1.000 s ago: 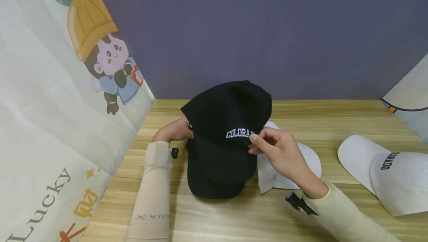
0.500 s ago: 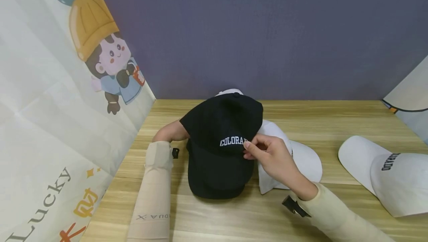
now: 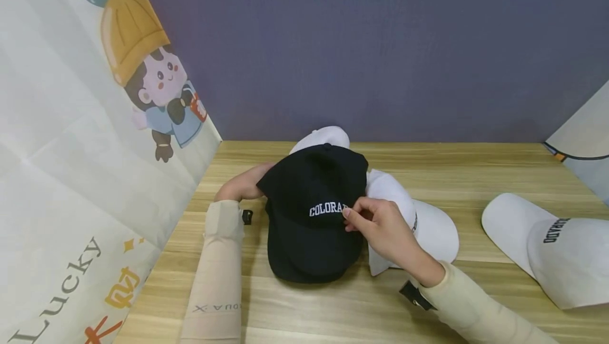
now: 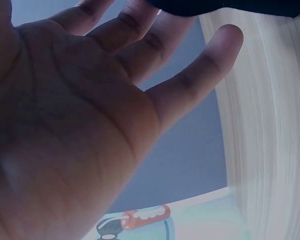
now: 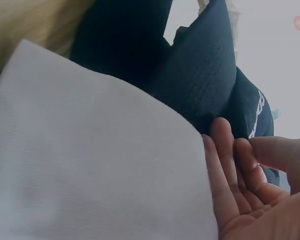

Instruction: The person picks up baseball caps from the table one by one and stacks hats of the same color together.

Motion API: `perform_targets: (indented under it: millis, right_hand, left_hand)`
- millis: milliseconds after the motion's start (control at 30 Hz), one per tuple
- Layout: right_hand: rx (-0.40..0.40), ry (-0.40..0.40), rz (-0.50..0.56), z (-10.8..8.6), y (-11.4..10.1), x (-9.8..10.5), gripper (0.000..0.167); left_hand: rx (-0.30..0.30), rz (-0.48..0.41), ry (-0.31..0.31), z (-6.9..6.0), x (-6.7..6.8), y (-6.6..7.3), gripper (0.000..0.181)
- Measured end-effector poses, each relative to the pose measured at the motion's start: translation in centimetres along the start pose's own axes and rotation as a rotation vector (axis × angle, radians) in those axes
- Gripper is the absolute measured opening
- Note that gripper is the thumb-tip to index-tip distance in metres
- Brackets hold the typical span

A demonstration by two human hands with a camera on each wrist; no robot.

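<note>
A black cap (image 3: 315, 183) with white lettering is in the middle of the table in the head view, brim toward me. My right hand (image 3: 387, 228) pinches its right edge beside the lettering, thumb in front; in the right wrist view, the fingers (image 5: 222, 150) lie at the dark cloth. My left hand (image 3: 245, 183) reaches behind the cap's left side, its fingers hidden there. Seen in the left wrist view, the left palm (image 4: 65, 135) faces the camera with fairly straight, spread fingers, some tips covered by a dark edge (image 4: 200, 6).
A white cap (image 3: 437, 230) lies just right of the black one, and another white cap (image 3: 328, 135) shows behind it. Farther right lies a third white cap (image 3: 566, 259). A dark panel (image 3: 380, 53) stands at the back; a printed sheet (image 3: 71, 175) hangs at left.
The black cap's crown has come down toward the table, and my right hand has moved down and left with it. The white cap behind has come into view. My left hand has barely moved.
</note>
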State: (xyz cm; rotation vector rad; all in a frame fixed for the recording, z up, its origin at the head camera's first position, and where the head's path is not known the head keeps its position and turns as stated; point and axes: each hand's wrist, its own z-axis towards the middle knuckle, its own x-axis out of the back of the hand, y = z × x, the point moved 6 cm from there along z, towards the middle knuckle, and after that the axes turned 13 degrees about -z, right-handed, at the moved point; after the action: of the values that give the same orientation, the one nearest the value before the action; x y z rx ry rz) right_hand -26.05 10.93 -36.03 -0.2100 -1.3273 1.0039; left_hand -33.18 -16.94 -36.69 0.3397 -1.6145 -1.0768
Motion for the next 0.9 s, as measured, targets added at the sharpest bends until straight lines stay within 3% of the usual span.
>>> perform_targets:
  millis: [167,333,500,700,800,900]
  right_hand:
    - [0.007,0.008,-0.046,-0.3,-0.6,-0.6,0.021]
    - [0.000,0.012,-0.068,-0.7,-1.2,-1.2,0.021]
    - [-0.009,0.037,-0.084,-1.2,-1.8,-1.6,0.021]
    - [-0.023,0.072,-0.108,-1.8,-2.5,-2.0,0.023]
    - [-0.029,0.089,-0.109,-2.1,-2.9,-2.3,0.024]
    - [-0.027,0.108,-0.107,-2.5,-3.4,-2.5,0.024]
  left_hand:
    - [-0.045,-0.042,-0.015,-0.4,0.4,-0.5,0.037]
    - [0.051,-0.132,0.004,-0.9,0.9,-1.2,0.033]
    - [0.120,-0.204,0.079,-1.6,1.8,-1.6,0.037]
    - [0.077,-0.330,0.170,-2.2,2.8,-0.2,0.052]
    - [0.038,-0.360,0.135,-2.6,2.8,1.0,0.045]
    - [-0.005,-0.317,0.074,-3.1,2.6,2.2,0.032]
